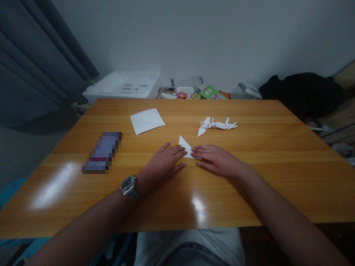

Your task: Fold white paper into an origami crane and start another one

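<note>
A small white piece of paper (186, 145), folded to a triangle, lies flat on the wooden table (166, 199) in front of me. From the left, the fingertips of my left hand (167, 160) rest on its edge, fingers stretched out. My right hand (217, 159) lies over its right corner with the fingers extended, hiding part of that side. Neither hand grips the paper; both press or touch it from above. Beyond my right hand sit several folded white paper figures (219, 125), close together in a row.
A loose white sheet (147, 121) with a perforated edge lies at the back left. A blurred-out phone-like device (102, 153) is on the left. Behind the table stand a white plastic tub (124, 85) and clutter with a green packet (212, 93). A dark cloth heap (302, 92) is at right.
</note>
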Motion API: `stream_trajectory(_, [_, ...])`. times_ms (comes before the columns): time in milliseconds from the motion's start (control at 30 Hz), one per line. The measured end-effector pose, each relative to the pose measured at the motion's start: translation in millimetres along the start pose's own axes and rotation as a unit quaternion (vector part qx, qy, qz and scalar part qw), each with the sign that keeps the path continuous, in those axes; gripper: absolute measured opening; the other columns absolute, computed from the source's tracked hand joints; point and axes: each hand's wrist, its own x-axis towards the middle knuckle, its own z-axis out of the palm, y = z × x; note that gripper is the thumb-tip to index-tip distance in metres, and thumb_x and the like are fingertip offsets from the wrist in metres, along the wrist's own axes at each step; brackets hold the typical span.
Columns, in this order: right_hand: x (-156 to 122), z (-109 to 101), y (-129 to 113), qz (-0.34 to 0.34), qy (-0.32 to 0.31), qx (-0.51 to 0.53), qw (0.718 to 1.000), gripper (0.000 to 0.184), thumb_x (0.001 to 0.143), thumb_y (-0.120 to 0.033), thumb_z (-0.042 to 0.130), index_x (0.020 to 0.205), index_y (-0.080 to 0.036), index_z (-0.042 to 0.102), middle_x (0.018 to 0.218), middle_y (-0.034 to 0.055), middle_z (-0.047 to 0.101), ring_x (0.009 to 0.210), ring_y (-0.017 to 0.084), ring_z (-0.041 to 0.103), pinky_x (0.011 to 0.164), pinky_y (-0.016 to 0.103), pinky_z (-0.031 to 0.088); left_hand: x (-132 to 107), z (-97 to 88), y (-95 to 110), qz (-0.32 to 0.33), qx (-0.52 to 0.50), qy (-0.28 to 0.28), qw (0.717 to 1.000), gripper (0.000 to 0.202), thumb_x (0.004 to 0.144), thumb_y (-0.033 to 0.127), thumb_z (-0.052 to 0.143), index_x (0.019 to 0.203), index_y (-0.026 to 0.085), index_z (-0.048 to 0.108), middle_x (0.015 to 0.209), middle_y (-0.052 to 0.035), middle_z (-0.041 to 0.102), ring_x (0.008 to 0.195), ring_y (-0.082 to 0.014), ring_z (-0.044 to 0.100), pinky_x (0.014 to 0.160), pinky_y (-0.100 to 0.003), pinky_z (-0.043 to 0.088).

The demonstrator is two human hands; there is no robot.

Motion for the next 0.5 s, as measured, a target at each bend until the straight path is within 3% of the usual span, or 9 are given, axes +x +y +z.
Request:
stream_trajectory(200, [0.6,2.2,-2.8,-0.001,0.023,0.069,0.997,0.036,0.099,-0.028,0.058,0.135,-0.024,0.065,0.135,0.009,0.068,0.125,0.024,0.063,0.111,0.045,0.047,3.8,-2.5,-4.1,-0.018,-0.027,0.012,0.999,0.036,0.1,0.038,0.056,0.13,0.017,0.061,0.133,-0.011,0.065,0.117,-0.0269,0.063,0.102,-0.042,0.05])
stream_trajectory(333, [1.0,1.7,-3.0,0.011,0.02,0.088,0.996,0.04,0.096,-0.029,0.064,0.135,-0.024,0.064,0.135,0.0094,0.068,0.124,0.024,0.063,0.109,0.044,0.048,5.8,-4.1,-6.0,-0.015,-0.031,0.005,0.999,0.026,0.102,0.03,0.052,0.123,0.019,0.063,0.125,-0.0083,0.068,0.108,-0.0248,0.067,0.095,-0.039,0.053])
stream_trajectory(500, [0.4,1.1,-3.1,0.038,0.015,0.101,0.994,0.045,0.092,-0.029,0.068,0.137,-0.026,0.061,0.135,0.008,0.067,0.124,0.024,0.063,0.108,0.042,0.048,6.2,-7.0,-3.8,-0.024,-0.033,0.002,0.999,0.028,0.105,0.033,0.046,0.122,0.019,0.064,0.124,-0.0075,0.068,0.105,-0.0233,0.068,0.094,-0.037,0.053])
